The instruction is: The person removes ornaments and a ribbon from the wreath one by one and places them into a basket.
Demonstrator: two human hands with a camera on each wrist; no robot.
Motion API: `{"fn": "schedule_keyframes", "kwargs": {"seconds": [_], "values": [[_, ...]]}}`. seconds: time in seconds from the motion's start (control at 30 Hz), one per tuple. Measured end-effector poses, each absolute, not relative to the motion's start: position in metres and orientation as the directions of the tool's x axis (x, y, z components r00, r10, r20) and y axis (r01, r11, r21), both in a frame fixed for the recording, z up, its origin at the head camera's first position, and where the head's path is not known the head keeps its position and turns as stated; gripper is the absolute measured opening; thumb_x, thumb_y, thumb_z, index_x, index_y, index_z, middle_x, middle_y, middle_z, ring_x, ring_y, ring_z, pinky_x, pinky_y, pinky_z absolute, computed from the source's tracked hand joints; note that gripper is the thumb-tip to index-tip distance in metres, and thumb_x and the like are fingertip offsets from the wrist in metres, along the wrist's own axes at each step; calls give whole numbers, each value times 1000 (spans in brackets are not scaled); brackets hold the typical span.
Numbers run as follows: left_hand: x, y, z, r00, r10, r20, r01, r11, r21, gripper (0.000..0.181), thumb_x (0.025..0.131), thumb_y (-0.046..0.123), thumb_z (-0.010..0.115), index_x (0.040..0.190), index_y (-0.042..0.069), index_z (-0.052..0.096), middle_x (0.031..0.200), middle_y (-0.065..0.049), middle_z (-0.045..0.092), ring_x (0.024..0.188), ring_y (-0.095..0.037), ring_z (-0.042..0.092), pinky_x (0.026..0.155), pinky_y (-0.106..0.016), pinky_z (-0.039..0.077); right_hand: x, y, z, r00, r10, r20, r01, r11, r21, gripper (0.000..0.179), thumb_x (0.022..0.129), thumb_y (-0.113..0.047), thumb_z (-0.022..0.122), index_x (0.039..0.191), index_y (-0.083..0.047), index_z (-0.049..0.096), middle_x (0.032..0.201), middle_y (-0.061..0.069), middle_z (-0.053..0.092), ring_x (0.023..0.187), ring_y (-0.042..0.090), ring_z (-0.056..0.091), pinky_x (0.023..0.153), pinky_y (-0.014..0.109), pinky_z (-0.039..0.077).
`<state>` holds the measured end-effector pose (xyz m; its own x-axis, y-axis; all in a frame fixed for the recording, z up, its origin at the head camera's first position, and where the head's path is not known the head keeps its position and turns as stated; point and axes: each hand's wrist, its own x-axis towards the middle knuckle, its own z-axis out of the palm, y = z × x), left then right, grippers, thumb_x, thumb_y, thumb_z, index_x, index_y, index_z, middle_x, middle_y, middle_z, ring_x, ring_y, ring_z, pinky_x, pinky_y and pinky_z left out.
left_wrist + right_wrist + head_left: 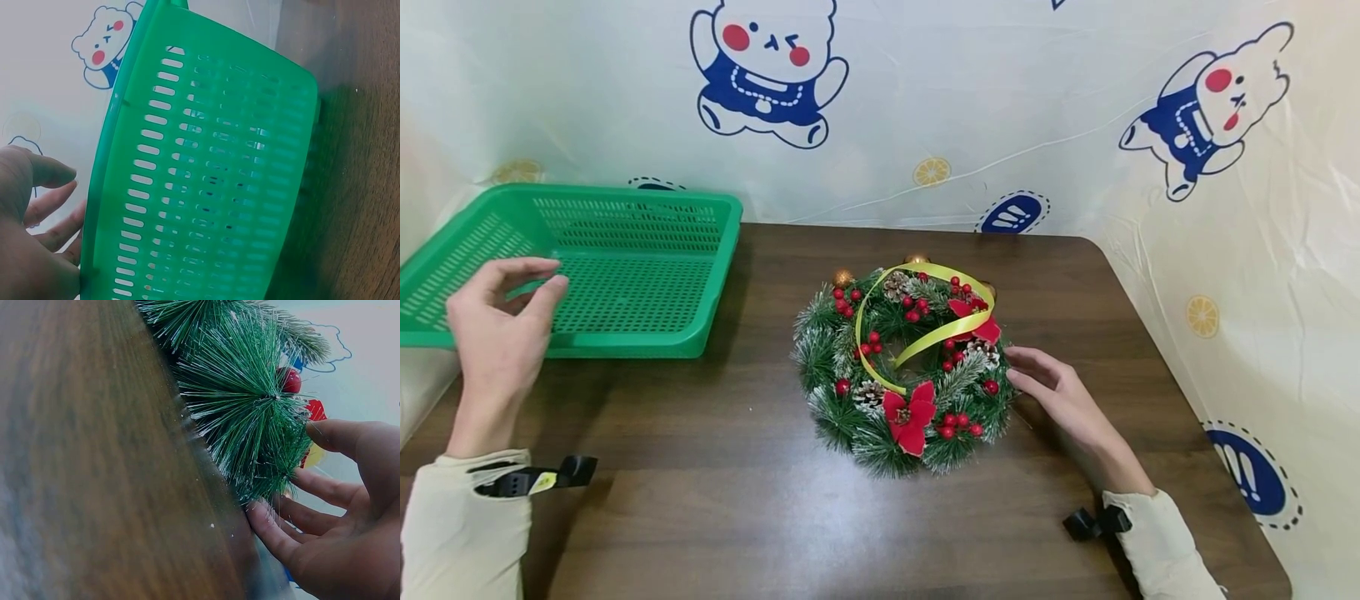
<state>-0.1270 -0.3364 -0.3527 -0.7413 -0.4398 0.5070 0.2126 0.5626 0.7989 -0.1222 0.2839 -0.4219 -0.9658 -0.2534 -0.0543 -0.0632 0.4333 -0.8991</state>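
Observation:
A green Christmas wreath lies on the brown table, dressed with red berries, pinecones, red flowers and gold balls. A loop of yellow ribbon curls over its top and centre. At the wreath's right edge, my right hand touches the needles with loosely bent fingers. The right wrist view shows its thumb and fingers spread along the outer needles. My left hand is over the near left rim of a green plastic basket, thumb and fingers apart with nothing between them.
The basket stands at the table's back left, its slotted side facing the left wrist camera. A pale sheet printed with cartoon bears hangs behind the table and along its right side.

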Motion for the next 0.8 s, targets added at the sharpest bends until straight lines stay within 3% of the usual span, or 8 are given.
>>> {"fn": "schedule_keyframes", "kwargs": {"seconds": [0.17, 0.37, 0.57, 0.8], "values": [[-126, -331, -349, -742, -447, 500, 194, 571, 798, 23, 95, 11, 66, 117, 6, 71, 105, 17, 64, 95, 4, 60, 85, -14, 47, -122, 284, -421, -966, -252, -49, -67, 431, -900, 46, 100, -34, 61, 142, -15, 54, 141, 6, 54, 127, 24, 52, 95, 16, 46], [-125, -327, -348, -751, -449, 483, 182, 563, 806, 23, 96, 13, 65, 117, 6, 71, 104, 17, 64, 101, 1, 60, 95, -17, 45, -122, 284, -420, -965, -256, -55, -64, 435, -898, 46, 100, -35, 61, 142, -15, 53, 142, 6, 54, 128, 23, 51, 95, 15, 45], [-124, -323, -342, -785, -441, 434, 198, 486, 851, 22, 95, 11, 66, 116, 5, 72, 107, 8, 67, 104, -5, 61, 91, -15, 46, -122, 285, -420, -965, -258, -54, -64, 429, -901, 46, 100, -34, 60, 142, -16, 53, 142, 6, 54, 129, 23, 51, 96, 15, 45], [-124, -316, -339, -830, -399, 391, 167, 490, 855, 26, 97, 16, 64, 120, 5, 70, 110, 11, 64, 108, -4, 58, 87, -14, 41, -121, 283, -419, -965, -254, -64, -55, 436, -898, 48, 100, -36, 61, 142, -17, 53, 143, 5, 53, 129, 24, 51, 96, 16, 45]]}}
